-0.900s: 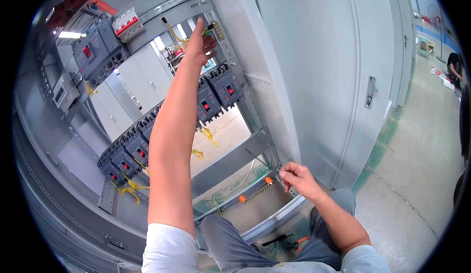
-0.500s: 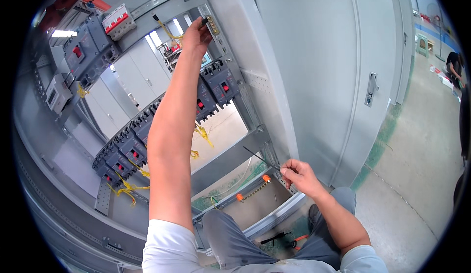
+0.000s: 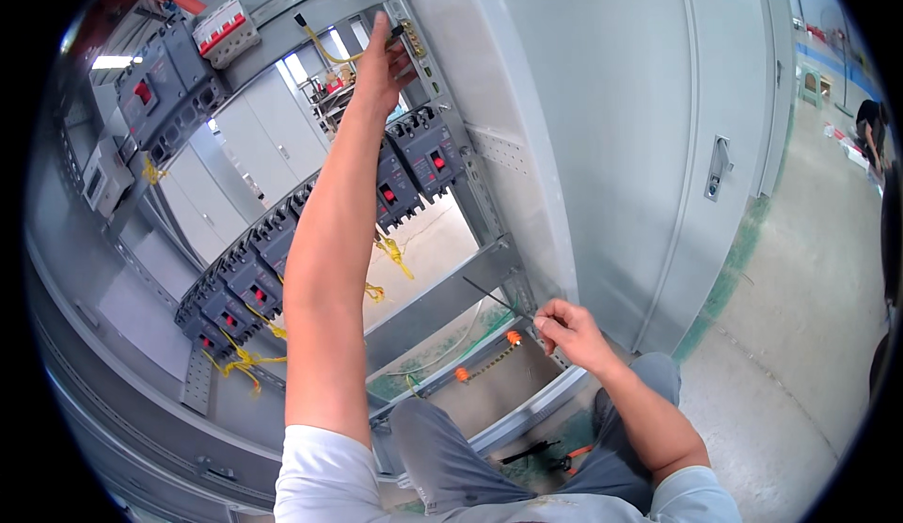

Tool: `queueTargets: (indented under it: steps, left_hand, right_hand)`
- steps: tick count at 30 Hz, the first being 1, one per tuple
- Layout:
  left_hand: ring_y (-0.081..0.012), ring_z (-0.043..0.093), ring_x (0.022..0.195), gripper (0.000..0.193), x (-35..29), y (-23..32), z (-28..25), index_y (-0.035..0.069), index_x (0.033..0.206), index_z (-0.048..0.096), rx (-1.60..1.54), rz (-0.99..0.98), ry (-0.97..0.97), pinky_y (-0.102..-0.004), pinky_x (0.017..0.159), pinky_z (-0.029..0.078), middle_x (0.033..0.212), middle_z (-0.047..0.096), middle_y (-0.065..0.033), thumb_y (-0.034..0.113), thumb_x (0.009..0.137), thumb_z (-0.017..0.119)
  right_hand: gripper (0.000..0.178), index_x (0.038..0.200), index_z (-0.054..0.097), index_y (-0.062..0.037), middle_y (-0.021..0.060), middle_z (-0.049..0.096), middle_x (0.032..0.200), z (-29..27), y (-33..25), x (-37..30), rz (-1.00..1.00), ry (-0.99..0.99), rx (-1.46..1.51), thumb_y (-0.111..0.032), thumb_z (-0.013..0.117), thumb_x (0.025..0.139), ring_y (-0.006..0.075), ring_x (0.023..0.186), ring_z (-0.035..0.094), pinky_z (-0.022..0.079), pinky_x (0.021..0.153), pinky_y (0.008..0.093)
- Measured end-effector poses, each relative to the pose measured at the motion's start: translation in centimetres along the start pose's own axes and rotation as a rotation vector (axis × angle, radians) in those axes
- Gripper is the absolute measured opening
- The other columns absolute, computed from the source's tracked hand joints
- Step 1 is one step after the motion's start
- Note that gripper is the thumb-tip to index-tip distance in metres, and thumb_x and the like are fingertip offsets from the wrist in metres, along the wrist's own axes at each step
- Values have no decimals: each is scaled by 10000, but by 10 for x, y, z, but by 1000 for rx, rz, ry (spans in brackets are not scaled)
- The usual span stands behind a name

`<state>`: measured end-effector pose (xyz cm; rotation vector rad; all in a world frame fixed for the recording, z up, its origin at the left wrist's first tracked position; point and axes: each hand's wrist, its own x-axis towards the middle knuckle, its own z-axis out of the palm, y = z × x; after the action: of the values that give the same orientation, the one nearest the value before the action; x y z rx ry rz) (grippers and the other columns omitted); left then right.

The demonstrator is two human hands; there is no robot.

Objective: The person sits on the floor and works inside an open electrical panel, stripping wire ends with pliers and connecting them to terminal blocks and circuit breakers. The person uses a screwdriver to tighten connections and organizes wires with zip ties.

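Note:
My left hand (image 3: 381, 71) reaches up inside the metal cabinet frame (image 3: 442, 293), thumb raised and fingers spread. Beside it, a short yellow wire (image 3: 331, 53) with black sleeved ends runs behind the hand. One black end (image 3: 397, 31) sits at a brass terminal strip (image 3: 412, 41) on the upright; whether it is fastened I cannot tell. Lower right, my right hand (image 3: 569, 333) is closed in a pinch around a thin dark rod (image 3: 494, 295), which points up and left. Its grip end is hidden by my fingers.
A row of dark grey breakers (image 3: 249, 278) with red switches crosses the frame, yellow wires (image 3: 246, 361) hanging from it. A larger breaker (image 3: 165, 90) and a white breaker (image 3: 226, 32) sit upper left. Right stands a grey cabinet door (image 3: 621, 147). A person (image 3: 871, 133) is far right.
My left thumb has lifted off the wire's black end and the fingers have spread, the hand dropping slightly. My right hand stays nearly still with the rod.

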<state>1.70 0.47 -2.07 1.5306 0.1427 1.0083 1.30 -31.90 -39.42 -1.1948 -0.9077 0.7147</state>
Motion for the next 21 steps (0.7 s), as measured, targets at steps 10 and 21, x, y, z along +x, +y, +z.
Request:
queueTargets:
  steps: [10,21]
  left_hand:
    - [-118,580,933,210,19,-15,-11,179,1020,594,95,2,-40,-442,919,458,973,617,56,271,928,759]
    - [-285,512,1309,548,-20,0,12,-16,1331,570,-134,-15,28,-499,1160,319,1347,603,-161,431,1014,554]
  right_hand:
    - [156,959,623,16,36,623,763,-2,-4,-2,-22,28,48,-134,616,1000,100,623,609,527,571,271]
    - [141,959,634,18,35,638,753,2,0,0,-52,63,77,-118,619,993,93,623,615,519,563,257]
